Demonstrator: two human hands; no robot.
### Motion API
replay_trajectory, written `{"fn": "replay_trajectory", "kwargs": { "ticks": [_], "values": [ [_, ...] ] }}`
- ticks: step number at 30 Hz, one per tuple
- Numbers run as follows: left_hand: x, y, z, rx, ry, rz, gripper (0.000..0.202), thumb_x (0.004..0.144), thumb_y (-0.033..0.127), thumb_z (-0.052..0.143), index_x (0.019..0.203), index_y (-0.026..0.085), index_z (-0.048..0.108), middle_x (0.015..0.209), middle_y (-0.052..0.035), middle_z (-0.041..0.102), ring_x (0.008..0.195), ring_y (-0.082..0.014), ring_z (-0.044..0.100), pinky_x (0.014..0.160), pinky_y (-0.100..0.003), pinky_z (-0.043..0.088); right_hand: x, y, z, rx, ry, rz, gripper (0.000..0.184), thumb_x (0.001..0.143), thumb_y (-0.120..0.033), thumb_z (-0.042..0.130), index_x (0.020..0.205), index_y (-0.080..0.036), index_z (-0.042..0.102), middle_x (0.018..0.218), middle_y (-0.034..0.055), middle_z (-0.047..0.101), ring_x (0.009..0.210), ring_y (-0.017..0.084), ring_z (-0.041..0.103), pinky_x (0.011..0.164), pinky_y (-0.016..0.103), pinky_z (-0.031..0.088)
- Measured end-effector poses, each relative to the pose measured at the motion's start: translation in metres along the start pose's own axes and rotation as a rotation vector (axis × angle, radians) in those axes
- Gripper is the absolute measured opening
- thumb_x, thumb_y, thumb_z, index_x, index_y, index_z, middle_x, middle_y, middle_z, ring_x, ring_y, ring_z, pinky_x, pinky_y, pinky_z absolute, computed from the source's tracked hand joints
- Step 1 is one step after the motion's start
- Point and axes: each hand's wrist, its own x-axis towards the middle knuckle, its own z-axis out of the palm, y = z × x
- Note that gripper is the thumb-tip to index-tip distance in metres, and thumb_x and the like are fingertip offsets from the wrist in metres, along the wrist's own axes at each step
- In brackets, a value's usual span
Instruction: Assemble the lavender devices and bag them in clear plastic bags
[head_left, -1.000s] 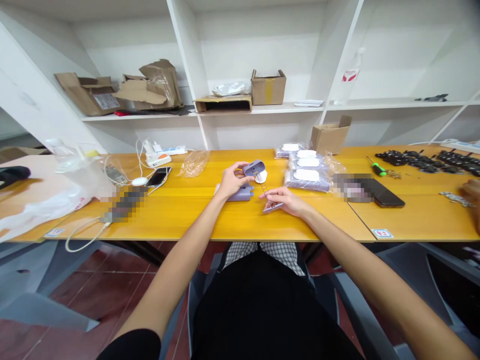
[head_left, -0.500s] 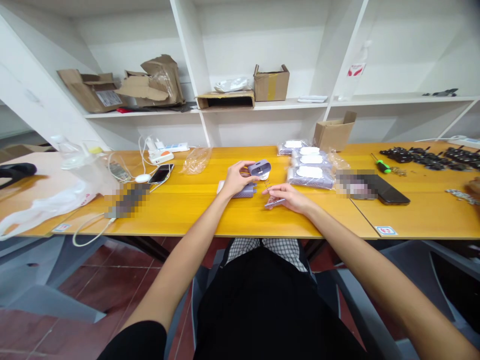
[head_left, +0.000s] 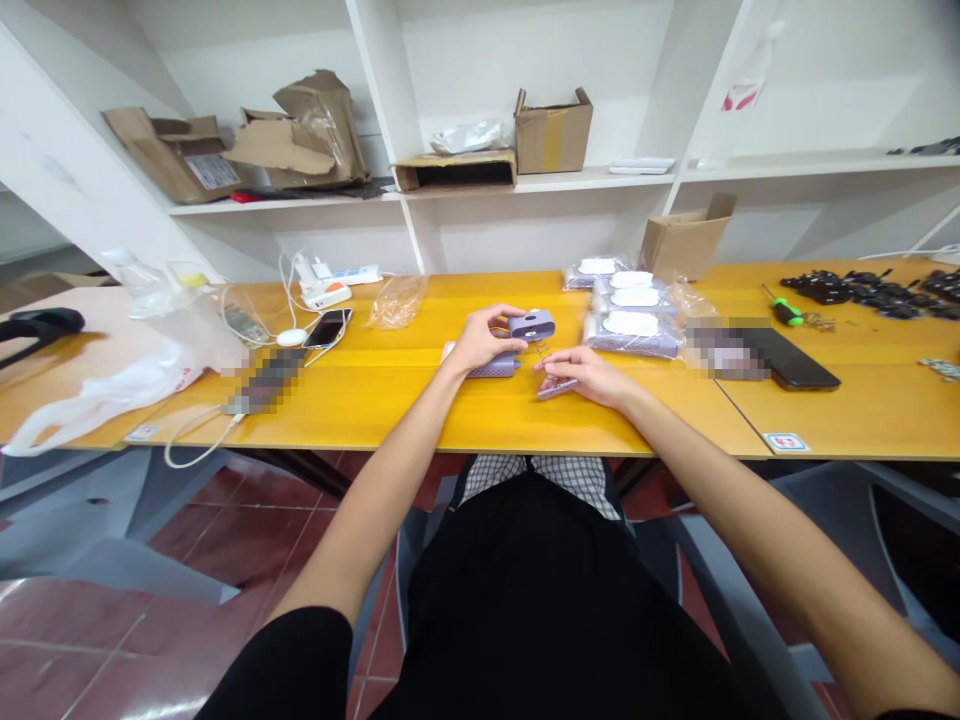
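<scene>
My left hand is closed around a small purple hollow housing, holding it above the table with an oval opening towards me. Beneath that hand lies a purple perforated case part, partly hidden by the fingers. My right hand pinches a thin coiled wire, perhaps a spring, just below the housing; whether its upper end touches the housing I cannot tell. A flat purple piece is also held in the right hand, low under the fingers.
Several bagged purple units with white labels stand behind my right hand. A black phone, a green screwdriver and black parts lie to the right. Left are a charging phone, cables and a plastic bag.
The view has tilted down and shifted slightly. My left hand has turned the housing so its opening shows differently. Both hands keep their holds, close together.
</scene>
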Motion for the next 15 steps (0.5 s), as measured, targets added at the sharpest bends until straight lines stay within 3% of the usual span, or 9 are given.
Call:
{"fn": "replay_trajectory", "kwargs": {
  "ticks": [4,8,11,15],
  "values": [
    [0.0,0.004,-0.001,-0.044,-0.013,-0.04,0.059,0.063,0.029,0.096,0.117,0.019,0.075,0.115,-0.0094,0.078,0.095,-0.0213,0.073,0.084,-0.034,0.06,0.001,0.006,0.002,-0.177,0.05,-0.049,0.04,0.071,-0.042,0.095,0.099,-0.017,0.08,0.085,0.0075,0.08,0.08,0.021,0.075,0.087,0.042,0.064],
    [0.001,0.003,-0.001,-0.07,0.001,-0.041,0.055,0.069,0.03,0.091,0.12,0.019,0.074,0.117,-0.0102,0.078,0.097,-0.0223,0.074,0.081,-0.033,0.06,0.004,0.011,0.001,-0.392,0.147,-0.2,0.037,0.07,-0.042,0.093,0.098,-0.02,0.083,0.095,0.0083,0.081,0.088,0.025,0.075,0.092,0.047,0.062],
    [-0.001,0.001,-0.004,0.008,0.041,-0.002,0.052,0.068,0.026,0.091,0.117,0.018,0.076,0.117,-0.0106,0.078,0.101,-0.0238,0.075,0.087,-0.036,0.06,0.003,0.014,-0.005,-0.508,0.202,-0.311,0.041,0.07,-0.045,0.093,0.101,-0.019,0.084,0.098,0.0102,0.08,0.087,0.026,0.074,0.088,0.046,0.062],
    [-0.011,0.006,-0.009,0.201,0.115,0.086,0.045,0.068,0.02,0.09,0.112,0.02,0.079,0.118,-0.0097,0.079,0.109,-0.026,0.074,0.097,-0.04,0.058,0.0,0.016,-0.013,-0.653,0.267,-0.331,0.044,0.072,-0.045,0.092,0.106,-0.018,0.084,0.087,0.0086,0.08,0.069,0.021,0.068,0.075,0.041,0.061]
  ]
}}
